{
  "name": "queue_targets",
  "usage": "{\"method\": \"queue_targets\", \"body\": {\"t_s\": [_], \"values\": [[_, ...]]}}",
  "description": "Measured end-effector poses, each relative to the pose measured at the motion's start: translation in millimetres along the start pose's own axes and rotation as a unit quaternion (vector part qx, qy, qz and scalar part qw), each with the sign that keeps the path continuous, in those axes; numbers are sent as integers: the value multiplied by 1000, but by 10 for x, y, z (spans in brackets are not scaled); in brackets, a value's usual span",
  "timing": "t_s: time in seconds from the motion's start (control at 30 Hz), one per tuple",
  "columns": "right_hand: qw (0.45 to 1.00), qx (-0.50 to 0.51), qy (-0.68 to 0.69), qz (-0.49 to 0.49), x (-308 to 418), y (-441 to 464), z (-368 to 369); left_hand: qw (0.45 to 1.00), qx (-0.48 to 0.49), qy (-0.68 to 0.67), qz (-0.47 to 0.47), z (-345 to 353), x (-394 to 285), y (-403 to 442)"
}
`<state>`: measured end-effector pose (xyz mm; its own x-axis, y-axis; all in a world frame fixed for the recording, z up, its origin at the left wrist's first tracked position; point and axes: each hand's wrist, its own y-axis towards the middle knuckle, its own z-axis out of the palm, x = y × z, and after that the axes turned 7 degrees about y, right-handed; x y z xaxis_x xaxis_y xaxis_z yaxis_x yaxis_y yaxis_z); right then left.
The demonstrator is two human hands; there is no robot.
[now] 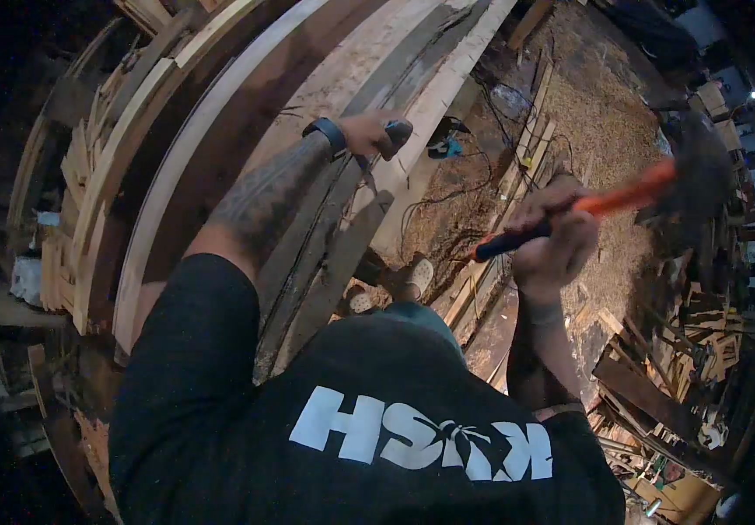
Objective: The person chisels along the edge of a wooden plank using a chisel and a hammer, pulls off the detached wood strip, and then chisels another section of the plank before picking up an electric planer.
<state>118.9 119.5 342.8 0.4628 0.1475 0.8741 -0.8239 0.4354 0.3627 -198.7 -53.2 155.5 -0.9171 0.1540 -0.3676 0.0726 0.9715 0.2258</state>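
Black shirt (351, 350), nearest the camera, fills the foreground. Beyond it run curved timbers (167, 179), shaped and lying side by side. Grey plank (329, 262), beneath the left hand, shows a dark, rough seam along its length; no section of this seam looks closed, so work there appears unfinished. How much remains cannot be established. Floor (605, 96) is strewn with shavings, evidence of considerable cutting done. Offcuts (657, 385) lie heaped at the right, unsorted. Hammer (627, 191) is raised clear of the timber, its head blurred. Right hand (561, 249) is clenched round its handle. Left hand (364, 136) grasps a dark-ended tool (398, 131) over the planks; its type and whether its tip touches wood cannot be told.
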Motion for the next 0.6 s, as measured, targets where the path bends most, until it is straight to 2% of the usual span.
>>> {"method": "queue_targets", "body": {"t_s": [0.03, 0.1, 0.13, 0.17, 0.2, 0.23, 0.3, 0.4, 0.43, 0.5, 0.53, 0.57, 0.6], "values": [[999, 26, -14, -13, -70, -10, -73, 999, -11, -33, -21, -74, -138, 42], [969, 113, -217, 27, -576, -103, -212, 975, 5, -162, -149, -320, -394, 64], [899, 164, -399, 82, -1161, -236, -302, 932, 37, -260, -250, -461, -572, 96], [790, 204, -565, 125, -1435, -244, -370, 917, 44, -264, -295, -546, -665, 173], [832, 176, -504, 153, -1289, -221, -351, 900, 49, -268, -340, -633, -758, 249], [868, 158, -439, 172, -1065, -163, -286, 920, 17, -189, -344, -698, -820, 272], [907, 122, -330, 230, -886, -138, -341, 920, -1, -190, -342, -402, -568, 142], [989, 26, -141, 25, -236, 4, -435, 932, 1, -202, -301, -183, -306, 62], [1000, 1, -20, -2, -58, 95, -320, 931, 5, -215, -294, -256, -398, 100], [971, -27, 225, -71, 298, 279, -89, 937, 26, -230, -262, -203, -320, 136], [973, 52, 151, -165, 302, 290, -91, 939, 37, -237, -246, -192, -284, 140], [976, 106, -83, -169, -7, 197, -270, 957, 35, -161, -239, -164, -261, 131], [958, 121, -235, -109, -419, -6, -361, 963, 42, -177, -198, -112, -216, 45]]}}
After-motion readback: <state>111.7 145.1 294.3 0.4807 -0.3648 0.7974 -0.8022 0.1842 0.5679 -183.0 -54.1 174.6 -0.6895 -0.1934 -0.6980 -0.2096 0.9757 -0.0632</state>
